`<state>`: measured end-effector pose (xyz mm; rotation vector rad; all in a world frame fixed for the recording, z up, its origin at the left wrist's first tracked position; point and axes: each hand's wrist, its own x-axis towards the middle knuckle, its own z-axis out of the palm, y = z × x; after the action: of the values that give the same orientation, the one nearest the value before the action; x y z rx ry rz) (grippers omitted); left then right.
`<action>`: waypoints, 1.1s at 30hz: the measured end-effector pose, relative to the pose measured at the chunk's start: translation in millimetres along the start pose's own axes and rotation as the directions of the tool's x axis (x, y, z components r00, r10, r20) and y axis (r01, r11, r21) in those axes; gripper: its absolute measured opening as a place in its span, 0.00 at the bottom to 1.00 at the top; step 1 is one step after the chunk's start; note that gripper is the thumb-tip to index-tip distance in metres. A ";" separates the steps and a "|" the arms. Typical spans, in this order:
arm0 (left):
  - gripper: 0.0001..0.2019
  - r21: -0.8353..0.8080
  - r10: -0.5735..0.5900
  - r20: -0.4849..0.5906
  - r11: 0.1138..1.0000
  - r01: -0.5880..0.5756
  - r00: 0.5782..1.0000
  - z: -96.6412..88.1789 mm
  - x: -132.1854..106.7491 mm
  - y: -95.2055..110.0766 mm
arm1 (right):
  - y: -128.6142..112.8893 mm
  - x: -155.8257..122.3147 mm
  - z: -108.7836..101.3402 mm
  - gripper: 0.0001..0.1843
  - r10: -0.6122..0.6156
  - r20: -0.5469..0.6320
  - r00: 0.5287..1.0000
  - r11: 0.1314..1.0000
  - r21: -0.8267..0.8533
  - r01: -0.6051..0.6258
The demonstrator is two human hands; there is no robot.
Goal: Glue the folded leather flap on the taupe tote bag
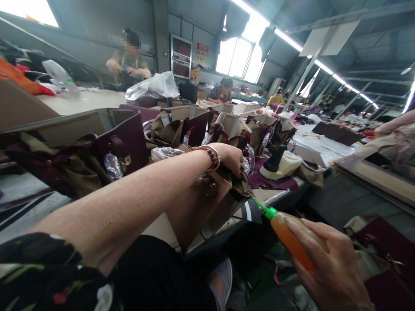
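Observation:
In the head view, my left hand (229, 158) is closed on the olive fabric lining (242, 185) of a tan handbag (197, 205). The bag lies tilted at the table's front edge, and part of its top is hidden behind my wrist. My right hand (330, 259) is wrapped round a squeeze bottle (295, 242) with orange-brown contents and a green nozzle. The nozzle's tip points up and left and reaches the lining's edge just below my left fingers; whether it touches the fabric I cannot tell.
Several burgundy handbags (128, 138) with olive linings stand along the table. A cream bottle with a dark cap (281, 163) lies on burgundy pieces (259, 181) at right. More burgundy bags (385, 246) are at lower right. A co-worker (129, 60) works across the table.

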<state>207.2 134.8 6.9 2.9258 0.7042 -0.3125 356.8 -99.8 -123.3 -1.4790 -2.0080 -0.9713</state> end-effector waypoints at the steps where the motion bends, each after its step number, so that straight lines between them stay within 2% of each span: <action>1: 0.19 0.001 -0.007 0.000 1.000 0.007 1.000 -0.3 -0.4 0.4 | 2.1 2.0 -0.5 0.33 0.009 -0.009 1.000 1.000 -0.003 -0.009; 6: 0.20 0.023 -0.009 -0.005 1.000 0.009 1.000 0.1 2.2 1.4 | 2.1 -2.8 7.6 0.34 0.040 0.021 0.999 0.998 0.042 -0.041; 14: 0.19 0.021 -0.007 -0.010 1.000 0.007 1.000 -0.8 -2.6 -0.8 | -21.5 -22.5 25.6 0.36 -0.058 0.109 0.992 0.987 0.156 0.041; 23: 0.19 0.007 -0.016 -0.028 1.000 0.016 0.999 -2.2 -8.1 -1.4 | -10.0 -14.5 24.0 0.36 0.012 0.077 0.997 0.991 0.132 -0.022; 28: 0.18 0.004 -0.020 -0.018 1.000 0.020 1.000 -2.9 -10.8 -1.1 | -28.7 -29.8 39.9 0.35 -0.007 0.126 0.992 0.979 0.205 -0.020; 33: 0.19 0.005 -0.016 -0.045 1.000 0.016 0.999 -3.7 -16.5 -4.1 | -50.8 -42.9 48.9 0.28 -0.022 0.144 0.989 0.956 0.293 -0.021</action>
<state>191.7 131.8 14.0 2.9425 0.7342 -0.2517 324.3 -97.9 -199.1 -1.4183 -2.1451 -0.5454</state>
